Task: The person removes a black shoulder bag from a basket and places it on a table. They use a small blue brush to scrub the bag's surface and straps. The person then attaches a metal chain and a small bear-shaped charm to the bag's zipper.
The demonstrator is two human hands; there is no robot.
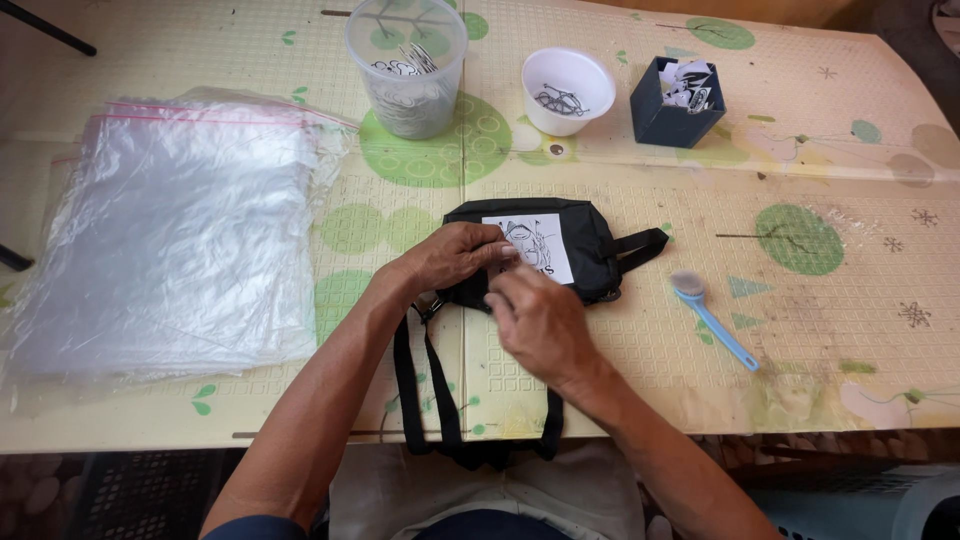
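Black pouch (590, 240) is being handled at table centre.
White card (545, 245) is being pinched against it by left hand (455, 255) and right hand (535, 320); blue brush (715, 320) is lying at 3 o'clock.

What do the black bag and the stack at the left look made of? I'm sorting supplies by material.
Black bag: matte woven fabric, probably nylon, with webbing straps. Stack of bags: thin clear plastic film, glossy and wrinkled, some with a pink strip along the top edge.

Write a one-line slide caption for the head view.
Both hands, left hand and right hand, press a white printed label onto a black pouch on a patterned table.
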